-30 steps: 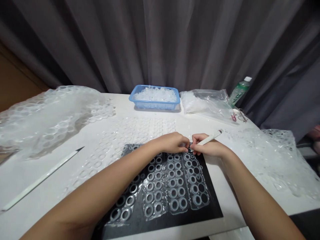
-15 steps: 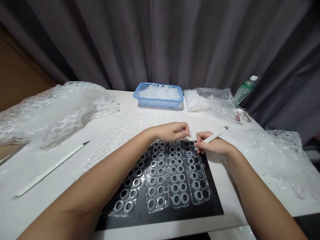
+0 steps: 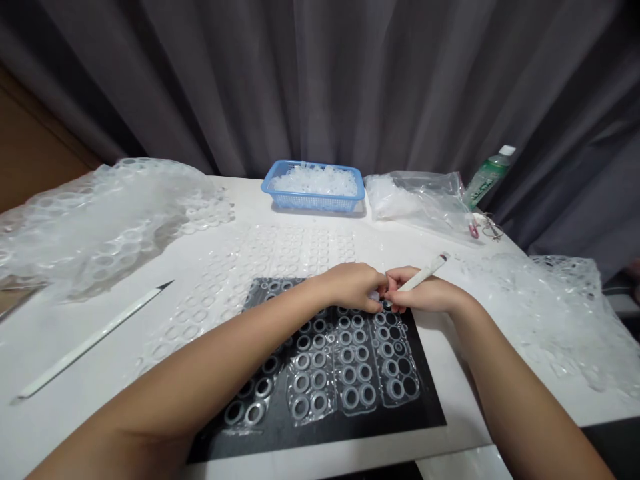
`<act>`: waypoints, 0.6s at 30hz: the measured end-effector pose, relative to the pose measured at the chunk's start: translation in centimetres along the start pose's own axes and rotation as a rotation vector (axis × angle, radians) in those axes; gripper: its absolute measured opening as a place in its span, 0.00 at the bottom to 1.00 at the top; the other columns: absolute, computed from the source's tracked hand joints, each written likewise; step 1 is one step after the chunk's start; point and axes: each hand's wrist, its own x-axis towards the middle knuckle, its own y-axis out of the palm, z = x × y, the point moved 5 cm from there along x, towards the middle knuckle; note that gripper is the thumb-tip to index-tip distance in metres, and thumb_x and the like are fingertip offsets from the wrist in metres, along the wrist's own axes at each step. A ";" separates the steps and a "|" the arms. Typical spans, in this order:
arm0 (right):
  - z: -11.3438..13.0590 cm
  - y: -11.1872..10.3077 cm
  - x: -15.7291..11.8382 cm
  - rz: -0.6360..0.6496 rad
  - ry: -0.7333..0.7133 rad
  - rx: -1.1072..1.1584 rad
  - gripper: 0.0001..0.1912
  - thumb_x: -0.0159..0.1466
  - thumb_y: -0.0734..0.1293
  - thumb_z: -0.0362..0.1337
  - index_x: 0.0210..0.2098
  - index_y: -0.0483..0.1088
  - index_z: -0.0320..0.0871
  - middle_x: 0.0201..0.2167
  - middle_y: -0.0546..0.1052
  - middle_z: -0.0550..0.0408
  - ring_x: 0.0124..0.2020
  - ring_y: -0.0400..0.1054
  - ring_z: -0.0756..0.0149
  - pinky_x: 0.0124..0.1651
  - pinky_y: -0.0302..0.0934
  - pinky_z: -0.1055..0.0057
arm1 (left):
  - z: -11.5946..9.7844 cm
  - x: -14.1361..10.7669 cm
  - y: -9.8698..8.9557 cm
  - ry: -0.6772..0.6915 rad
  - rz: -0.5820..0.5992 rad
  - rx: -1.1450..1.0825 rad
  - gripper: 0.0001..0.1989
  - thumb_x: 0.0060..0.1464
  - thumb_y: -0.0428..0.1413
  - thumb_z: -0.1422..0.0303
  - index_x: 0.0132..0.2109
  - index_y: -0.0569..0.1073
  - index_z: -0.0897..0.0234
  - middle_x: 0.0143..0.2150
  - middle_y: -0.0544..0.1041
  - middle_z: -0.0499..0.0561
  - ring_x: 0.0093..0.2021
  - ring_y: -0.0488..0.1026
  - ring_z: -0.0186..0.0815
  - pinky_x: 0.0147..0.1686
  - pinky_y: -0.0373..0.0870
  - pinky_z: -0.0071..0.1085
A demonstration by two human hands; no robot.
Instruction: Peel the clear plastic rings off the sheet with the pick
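Note:
On a black mat (image 3: pixel 320 437) lie several clear plastic sheets (image 3: pixel 356 360) with rows of translucent rings. My left hand (image 3: pixel 356 285) is closed above the far end of the sheets, with a small clear piece partly showing at its fingertips. My right hand (image 3: pixel 420 291) grips a white pen-like tool (image 3: pixel 424 272), its back end tilted up to the right. Its fingers meet those of my left hand at the mat's far right corner. The tool's tip is hidden by the fingers.
A blue basket (image 3: pixel 315 200) of clear pieces stands at the back, beside a clear bag (image 3: pixel 417 203) and a green bottle (image 3: pixel 490 177). Plastic sheeting (image 3: pixel 100 223) is heaped left, clear scraps (image 3: pixel 565 320) right. A white craft knife (image 3: pixel 95 343) lies on the left.
My left hand has moved down and toward my right hand, so they now touch. My right hand has shifted slightly left. The view has moved a little.

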 end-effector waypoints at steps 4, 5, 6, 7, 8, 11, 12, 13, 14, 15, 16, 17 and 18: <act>0.0 0.2 -0.2 0.003 0.045 -0.044 0.09 0.57 0.66 0.35 0.24 0.59 0.44 0.22 0.73 0.55 0.23 0.66 0.69 0.25 0.60 0.72 | -0.1 0.2 0.6 -0.061 0.077 0.003 0.06 0.49 0.56 0.66 0.35 0.72 0.62 0.28 0.74 0.47 0.26 0.66 0.32 0.24 0.56 0.27; 0.0 0.2 -0.2 0.005 0.048 -0.044 0.09 0.57 0.65 0.34 0.24 0.59 0.44 0.22 0.73 0.55 0.24 0.66 0.69 0.26 0.60 0.72 | -0.2 0.2 0.7 -0.071 0.084 0.031 0.05 0.50 0.54 0.66 0.35 0.72 0.62 0.29 0.74 0.48 0.27 0.67 0.33 0.25 0.56 0.28; 0.1 0.2 -0.2 0.008 0.049 -0.039 0.08 0.56 0.65 0.33 0.24 0.59 0.44 0.22 0.73 0.55 0.24 0.66 0.69 0.26 0.61 0.72 | -0.3 0.1 0.8 -0.075 0.086 0.066 0.06 0.51 0.53 0.67 0.35 0.72 0.62 0.31 0.75 0.49 0.28 0.68 0.33 0.25 0.57 0.28; 0.2 0.2 -0.3 0.015 0.047 -0.036 0.08 0.55 0.65 0.32 0.24 0.59 0.44 0.22 0.72 0.56 0.25 0.66 0.69 0.27 0.60 0.72 | -0.4 0.1 0.9 -0.077 0.086 0.103 0.06 0.52 0.52 0.67 0.35 0.72 0.62 0.33 0.75 0.50 0.29 0.69 0.34 0.25 0.58 0.28; 0.3 0.3 -0.3 0.021 0.045 -0.040 0.08 0.54 0.64 0.30 0.24 0.59 0.44 0.22 0.72 0.56 0.25 0.66 0.68 0.27 0.60 0.72 | -0.6 0.1 1.0 -0.073 0.084 0.134 0.07 0.52 0.51 0.67 0.35 0.72 0.62 0.35 0.76 0.51 0.30 0.69 0.35 0.25 0.58 0.29; 0.7 0.4 -0.7 0.019 0.035 -0.101 0.07 0.52 0.63 0.28 0.23 0.58 0.44 0.22 0.70 0.57 0.25 0.65 0.69 0.25 0.56 0.74 | -0.9 0.0 1.1 -0.031 0.088 0.170 0.08 0.54 0.49 0.67 0.37 0.72 0.63 0.38 0.75 0.52 0.31 0.69 0.35 0.25 0.58 0.29; 0.8 0.4 -0.9 0.007 0.032 -0.127 0.07 0.52 0.62 0.28 0.23 0.58 0.44 0.22 0.69 0.58 0.25 0.64 0.70 0.25 0.55 0.75 | -0.8 -0.1 1.1 -0.015 0.100 0.162 0.08 0.54 0.49 0.67 0.36 0.72 0.63 0.37 0.75 0.51 0.30 0.69 0.35 0.25 0.57 0.29; 0.9 0.4 -1.0 -0.008 0.028 -0.147 0.07 0.52 0.62 0.28 0.23 0.58 0.44 0.22 0.69 0.58 0.25 0.63 0.70 0.24 0.54 0.75 | -0.7 -0.1 1.1 0.002 0.116 0.145 0.07 0.55 0.49 0.67 0.36 0.71 0.63 0.35 0.75 0.51 0.29 0.68 0.34 0.24 0.57 0.29; 0.9 0.5 -1.2 -0.025 0.025 -0.161 0.07 0.52 0.62 0.28 0.23 0.58 0.44 0.23 0.68 0.57 0.25 0.62 0.70 0.24 0.54 0.75 | -0.6 -0.1 1.0 0.017 0.133 0.122 0.07 0.55 0.50 0.67 0.35 0.71 0.63 0.34 0.74 0.50 0.28 0.67 0.33 0.24 0.57 0.28; 0.9 0.5 -1.3 -0.042 0.021 -0.172 0.07 0.52 0.62 0.28 0.23 0.58 0.44 0.23 0.68 0.57 0.25 0.62 0.70 0.25 0.54 0.74 | -0.4 -0.2 0.9 0.033 0.153 0.089 0.06 0.55 0.50 0.67 0.35 0.71 0.63 0.32 0.74 0.50 0.27 0.66 0.33 0.25 0.57 0.28; 0.8 0.5 -1.4 -0.056 0.016 -0.181 0.07 0.53 0.62 0.28 0.23 0.58 0.44 0.23 0.68 0.57 0.25 0.62 0.70 0.25 0.54 0.74 | -0.3 -0.3 0.6 0.057 0.172 0.038 0.06 0.55 0.50 0.68 0.35 0.70 0.64 0.31 0.73 0.49 0.27 0.65 0.32 0.25 0.57 0.28; 0.7 0.6 -1.5 -0.069 0.008 -0.188 0.07 0.53 0.61 0.28 0.24 0.58 0.44 0.24 0.69 0.57 0.25 0.62 0.69 0.25 0.54 0.74 | -0.3 -0.5 0.1 0.089 0.183 -0.033 0.06 0.55 0.50 0.68 0.35 0.69 0.64 0.31 0.72 0.49 0.27 0.64 0.32 0.26 0.58 0.28; 0.6 0.6 -1.5 -0.082 0.000 -0.191 0.07 0.53 0.61 0.28 0.24 0.58 0.44 0.24 0.69 0.57 0.25 0.62 0.69 0.25 0.54 0.74 | -0.4 -0.8 -0.6 0.127 0.180 -0.119 0.05 0.55 0.49 0.68 0.35 0.68 0.64 0.31 0.71 0.48 0.27 0.64 0.31 0.27 0.59 0.27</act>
